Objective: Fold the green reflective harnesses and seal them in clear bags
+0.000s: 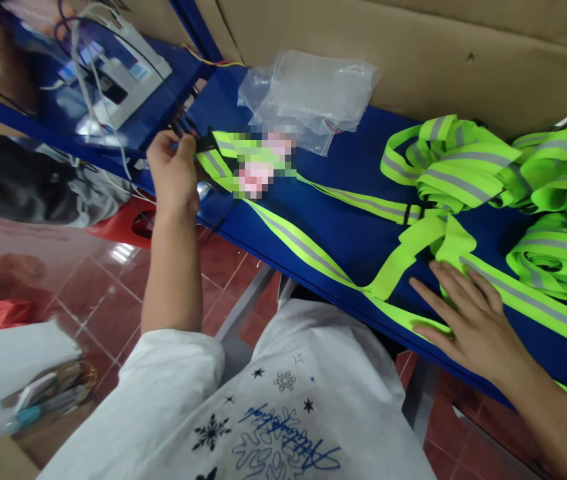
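Note:
A neon yellow-green reflective strap (308, 250) with a grey stripe lies stretched along the blue table (363, 227). My left hand (174, 175) pinches the strap's far end at a small black buckle (207, 141) near the table's left edge. My right hand (468, 320) lies flat, fingers spread, pressing the strap down near the front edge. A second band (358, 200) of the same strap runs to a black slider (410, 213).
A pile of folded reflective straps (523, 187) fills the right of the table. A clear plastic bag (313, 93) lies at the back by a cardboard wall (413, 47). A white device with cables (118, 73) sits far left. Red floor tiles (108, 280) lie below.

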Tool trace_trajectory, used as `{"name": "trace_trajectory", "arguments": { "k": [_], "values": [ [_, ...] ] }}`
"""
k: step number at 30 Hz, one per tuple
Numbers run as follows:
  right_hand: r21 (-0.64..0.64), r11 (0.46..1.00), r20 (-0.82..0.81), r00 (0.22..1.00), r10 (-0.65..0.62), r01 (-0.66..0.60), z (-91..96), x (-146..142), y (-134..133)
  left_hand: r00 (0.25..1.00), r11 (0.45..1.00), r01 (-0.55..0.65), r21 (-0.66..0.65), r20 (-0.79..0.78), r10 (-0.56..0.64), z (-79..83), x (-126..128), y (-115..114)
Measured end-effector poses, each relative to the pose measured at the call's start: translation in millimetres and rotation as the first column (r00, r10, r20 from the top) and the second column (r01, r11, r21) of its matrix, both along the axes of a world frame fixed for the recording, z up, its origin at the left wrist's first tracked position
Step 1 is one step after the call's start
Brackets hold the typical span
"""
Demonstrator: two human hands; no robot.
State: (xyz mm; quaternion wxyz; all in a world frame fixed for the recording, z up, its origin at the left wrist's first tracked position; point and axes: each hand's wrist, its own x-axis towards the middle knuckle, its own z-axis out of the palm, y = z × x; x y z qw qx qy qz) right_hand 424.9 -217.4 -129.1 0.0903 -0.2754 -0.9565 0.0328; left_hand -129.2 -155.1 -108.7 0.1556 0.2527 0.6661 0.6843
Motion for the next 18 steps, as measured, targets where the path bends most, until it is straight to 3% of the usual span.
{"name": "trace_trajectory", "arguments": {
  "k": [6,11,15,18],
  "values": [
    [0.083,0.996,-0.017,0.999,0.043,-0.042,22.0,-5.2,-9.8,0.999,0.999,0.038,0.023,0.017,-0.038,14.4,13.1,-4.2],
    [0.060,0.996,-0.134,0.988,0.076,-0.068,41.0,-59.6,-17.1,0.992,0.991,0.115,0.063,0.054,-0.118,37.4,31.5,-7.3],
    [-0.008,0.992,-0.192,0.974,0.122,-0.126,26.3,-103.3,-13.2,0.964,0.966,0.256,-0.021,0.081,-0.254,53.4,42.3,-10.8],
    [-0.086,0.984,-0.257,0.958,0.130,-0.157,9.6,-111.4,-9.0,0.933,0.932,0.359,-0.053,0.026,-0.358,56.8,38.6,-15.0]
  ]
}}
